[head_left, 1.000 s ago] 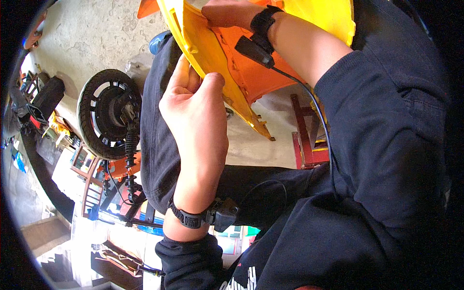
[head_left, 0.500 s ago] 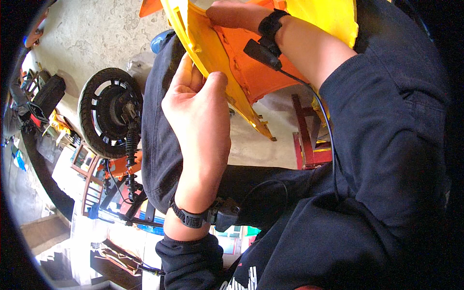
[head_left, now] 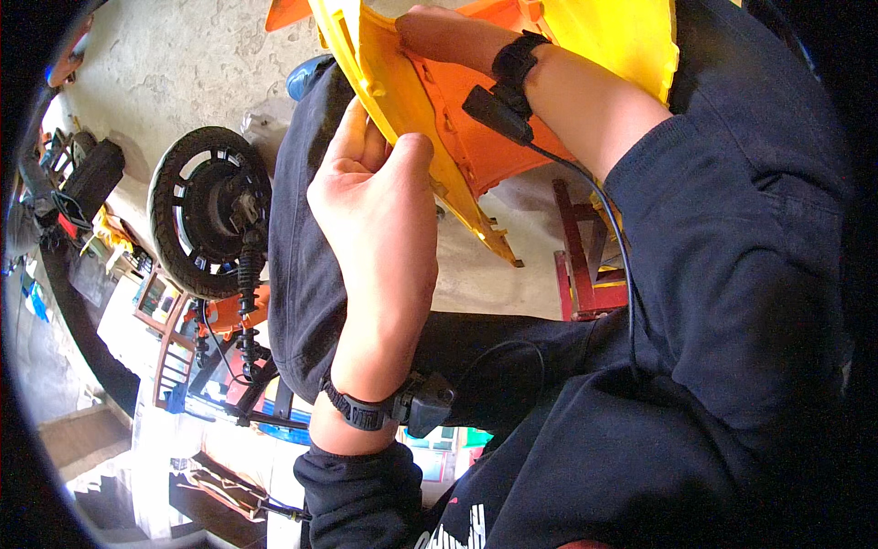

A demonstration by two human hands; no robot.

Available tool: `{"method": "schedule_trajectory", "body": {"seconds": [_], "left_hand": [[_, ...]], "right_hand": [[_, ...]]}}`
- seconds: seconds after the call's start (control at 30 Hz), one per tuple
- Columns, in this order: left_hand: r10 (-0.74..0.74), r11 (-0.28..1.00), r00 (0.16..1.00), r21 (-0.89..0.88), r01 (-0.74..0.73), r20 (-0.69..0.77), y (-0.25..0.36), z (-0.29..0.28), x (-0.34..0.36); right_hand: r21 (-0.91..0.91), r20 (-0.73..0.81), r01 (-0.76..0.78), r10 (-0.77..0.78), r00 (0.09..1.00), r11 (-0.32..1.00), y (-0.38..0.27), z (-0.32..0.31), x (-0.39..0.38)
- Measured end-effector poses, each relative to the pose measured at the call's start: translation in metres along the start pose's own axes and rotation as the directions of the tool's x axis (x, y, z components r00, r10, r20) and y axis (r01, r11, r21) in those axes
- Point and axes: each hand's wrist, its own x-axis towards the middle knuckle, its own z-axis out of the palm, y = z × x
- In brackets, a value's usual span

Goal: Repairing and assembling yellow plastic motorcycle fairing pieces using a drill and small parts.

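A curved plastic panel, yellow with an orange section, spans the top of the head view. My left hand (head_left: 380,206) is closed on the near edge of the yellow panel (head_left: 448,201), thumb on top and fingers behind it. My right hand (head_left: 444,37) reaches into the hollow of the panel, over the orange section (head_left: 498,128). Its fingers are hidden, so what they touch does not show. Black straps with small dark devices sit on both wrists, and a cable (head_left: 585,174) runs from the right one.
A black-tyred wheel (head_left: 206,215) with a spring shock absorber (head_left: 249,274) stands left of my leg. Below the panel, a dark red metal frame (head_left: 585,274) rests on the concrete floor (head_left: 498,297). More wheels and parts crowd the far left.
My right hand and wrist have shifted very slightly within the panel. The left hand keeps its grip on the edge, and the panel is almost still.
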Motion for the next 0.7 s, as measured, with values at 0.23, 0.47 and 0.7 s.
{"method": "schedule_trajectory", "body": {"seconds": [0.23,0.47,0.7], "left_hand": [[-0.017,0.999,0.998,-0.042,0.019,0.053,-0.001,0.018,0.002],[0.013,1.0,0.998,-0.013,-0.012,0.058,0.001,0.017,0.002],[0.0,1.0,0.999,-0.007,0.001,0.052,0.001,0.015,0.002]], "right_hand": [[0.053,0.16,-0.346,0.334,0.929,0.937,-0.01,-0.068,-0.047],[0.114,0.109,-0.326,0.315,0.943,0.938,-0.005,-0.054,-0.043],[-0.004,0.06,-0.265,0.264,0.963,0.964,-0.009,-0.056,-0.036]]}}
